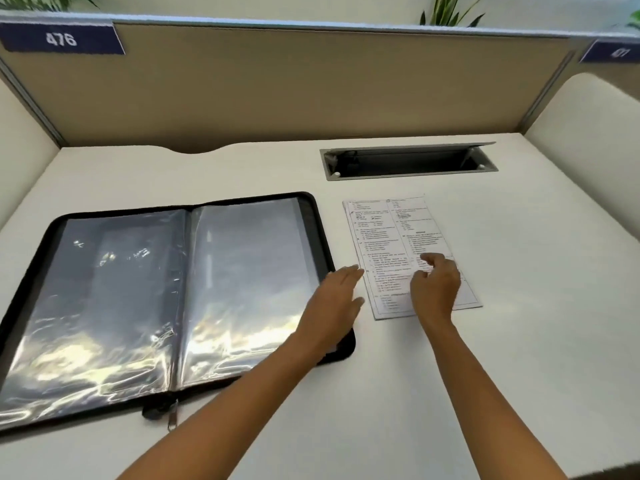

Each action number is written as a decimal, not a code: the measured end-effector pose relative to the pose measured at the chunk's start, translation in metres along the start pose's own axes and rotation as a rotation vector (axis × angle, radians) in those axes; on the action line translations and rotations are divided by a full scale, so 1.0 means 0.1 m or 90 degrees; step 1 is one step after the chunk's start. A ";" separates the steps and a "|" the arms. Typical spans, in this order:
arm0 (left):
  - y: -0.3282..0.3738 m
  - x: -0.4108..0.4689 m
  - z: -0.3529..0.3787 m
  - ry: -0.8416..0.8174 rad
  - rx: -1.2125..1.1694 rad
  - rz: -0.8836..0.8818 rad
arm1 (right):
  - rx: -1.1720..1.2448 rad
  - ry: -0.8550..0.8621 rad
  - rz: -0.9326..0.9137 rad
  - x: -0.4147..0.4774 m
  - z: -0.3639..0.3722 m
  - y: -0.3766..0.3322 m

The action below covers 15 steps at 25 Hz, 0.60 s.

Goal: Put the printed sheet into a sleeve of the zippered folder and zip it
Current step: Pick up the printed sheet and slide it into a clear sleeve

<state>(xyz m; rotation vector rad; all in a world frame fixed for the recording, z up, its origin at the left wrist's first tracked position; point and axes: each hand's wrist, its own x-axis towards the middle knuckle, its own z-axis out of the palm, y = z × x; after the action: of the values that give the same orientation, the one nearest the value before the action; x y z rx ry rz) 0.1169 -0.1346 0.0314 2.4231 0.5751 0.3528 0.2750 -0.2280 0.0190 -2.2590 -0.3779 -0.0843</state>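
The white printed paper sheet [391, 237] lies flat on the pale desk [519, 341] at three o'clock of the open black zippered folder [311, 209]; thin and limp, it is probably best lifted by its six-o'clock edge. The left hand [332, 299] rests flat and empty on the folder's rim; the right hand [434, 289] hangs half-curled over the sheet, contact unclear. Glare hides where the clear plastic sleeves [242, 271] open.

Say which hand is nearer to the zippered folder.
Left. The left hand is over the right edge of the zippered folder; the right hand is over the printed sheet.
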 end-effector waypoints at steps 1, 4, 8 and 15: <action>0.07 0.10 0.10 -0.038 0.023 0.012 | -0.028 0.006 0.027 0.12 -0.01 0.04; 0.14 0.29 0.33 -0.128 0.073 -0.013 | -0.096 0.003 0.102 0.45 -0.06 0.13; 0.14 0.35 0.51 -0.129 0.150 -0.032 | -0.156 -0.002 0.144 0.64 -0.01 0.22; 0.12 0.37 0.56 -0.111 0.198 -0.011 | -0.286 0.014 0.154 0.84 0.10 0.24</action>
<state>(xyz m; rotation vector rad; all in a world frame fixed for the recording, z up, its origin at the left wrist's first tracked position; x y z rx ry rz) 0.1742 -0.1535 -0.0007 2.7091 0.6101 0.0448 0.3614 -0.2146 0.0101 -2.7260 -0.0729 -0.0743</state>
